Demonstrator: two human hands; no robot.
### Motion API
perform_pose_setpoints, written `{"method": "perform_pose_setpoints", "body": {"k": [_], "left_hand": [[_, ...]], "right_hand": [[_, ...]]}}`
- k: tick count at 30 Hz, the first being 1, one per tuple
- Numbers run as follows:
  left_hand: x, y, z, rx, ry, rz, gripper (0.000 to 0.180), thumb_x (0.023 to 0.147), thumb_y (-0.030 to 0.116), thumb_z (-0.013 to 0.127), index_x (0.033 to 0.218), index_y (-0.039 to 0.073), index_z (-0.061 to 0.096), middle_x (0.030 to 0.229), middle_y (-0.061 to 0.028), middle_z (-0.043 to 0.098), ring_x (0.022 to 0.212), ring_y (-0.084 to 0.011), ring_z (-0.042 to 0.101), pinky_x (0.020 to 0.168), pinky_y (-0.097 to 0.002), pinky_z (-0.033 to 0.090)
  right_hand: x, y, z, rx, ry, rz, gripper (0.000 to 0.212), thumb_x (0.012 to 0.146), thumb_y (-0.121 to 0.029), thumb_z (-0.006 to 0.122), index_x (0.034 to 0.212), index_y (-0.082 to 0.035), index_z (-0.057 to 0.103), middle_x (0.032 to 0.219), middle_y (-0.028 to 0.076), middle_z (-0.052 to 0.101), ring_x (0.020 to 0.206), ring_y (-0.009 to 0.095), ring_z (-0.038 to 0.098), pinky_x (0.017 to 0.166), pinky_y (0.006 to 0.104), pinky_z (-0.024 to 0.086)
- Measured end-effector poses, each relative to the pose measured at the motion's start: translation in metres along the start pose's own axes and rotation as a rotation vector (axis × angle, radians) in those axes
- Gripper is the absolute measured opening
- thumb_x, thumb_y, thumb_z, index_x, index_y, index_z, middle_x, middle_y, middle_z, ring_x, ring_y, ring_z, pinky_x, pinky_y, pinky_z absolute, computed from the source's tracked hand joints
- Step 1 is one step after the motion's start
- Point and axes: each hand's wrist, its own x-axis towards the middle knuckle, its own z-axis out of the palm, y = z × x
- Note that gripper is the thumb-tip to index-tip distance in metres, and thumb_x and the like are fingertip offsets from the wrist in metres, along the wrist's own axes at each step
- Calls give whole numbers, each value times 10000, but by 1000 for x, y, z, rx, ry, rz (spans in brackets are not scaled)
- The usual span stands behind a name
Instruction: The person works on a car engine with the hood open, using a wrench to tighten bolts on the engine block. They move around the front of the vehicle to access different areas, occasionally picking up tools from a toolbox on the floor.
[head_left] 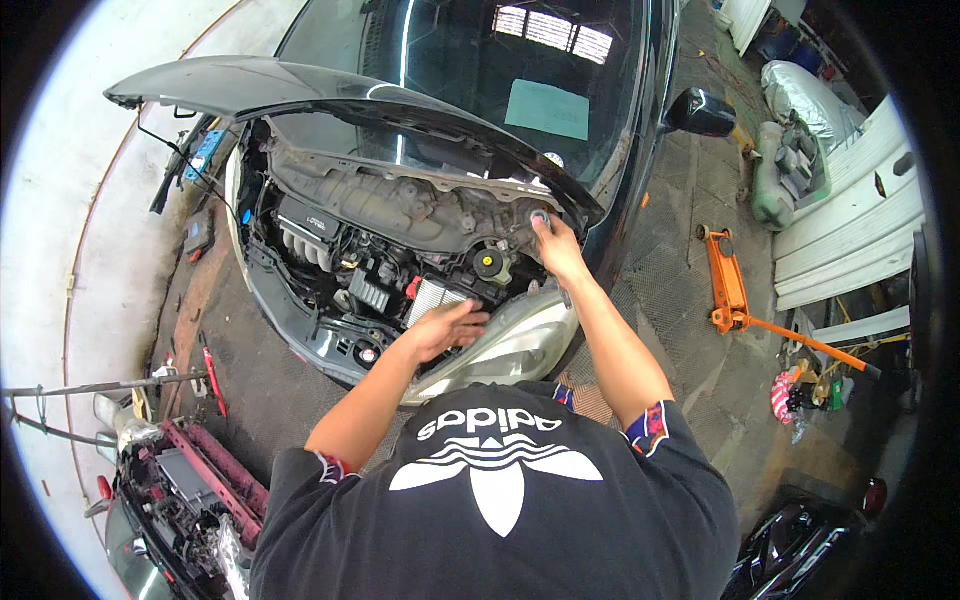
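Observation:
The engine bay of a dark car stands before me under its raised hood. At the bay's right rear corner, beside the fender, my right hand is closed on a small grey round-ended tool; its exact kind is hard to make out. My left hand has its fingers stretched out, holding nothing. It hovers over the front of the bay, by a light ribbed box and the headlight. Between my hands sits a black reservoir with a yellow-marked cap.
The engine cover lies to the left in the bay. An orange floor jack with a long handle stands on the floor at right. Behind me at lower left is another opened car front. A side mirror juts out at the far right.

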Motion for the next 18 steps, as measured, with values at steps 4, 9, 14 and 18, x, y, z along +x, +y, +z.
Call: {"method": "perform_pose_setpoints", "body": {"k": [4,9,14,18], "left_hand": [[-45,-25,-44,-89,122,-19,599,1037,418,572,1462,19,434,1437,-170,554,1152,-276,611,915,-384,489],[-59,-31,-70,-134,178,10,537,1043,378,573,1434,26,463,1344,-132,618,1100,-247,621,887,-366,491],[-39,-19,-64,-73,157,32,471,1047,357,575,1377,25,523,1280,-111,644,1042,-215,631,848,-347,502],[-20,-6,-52,97,122,57,501,1033,391,595,1347,3,552,1222,-93,667,963,-174,650,785,-307,509]], "right_hand": [[41,11,23,-72,56,14,387,1033,-415,589,1210,-73,622,639,-26,475,487,91,400,415,304,295],[55,7,38,-217,79,24,495,1028,-414,564,1312,-11,605,1118,169,569,1024,299,502,852,393,374],[56,-5,46,-307,45,-55,514,1021,-405,568,1325,6,610,1333,254,629,1273,382,575,1063,419,424],[61,-14,39,-447,-29,-98,498,1013,-388,598,1305,13,624,1253,215,686,1170,309,644,1014,381,453]]}}
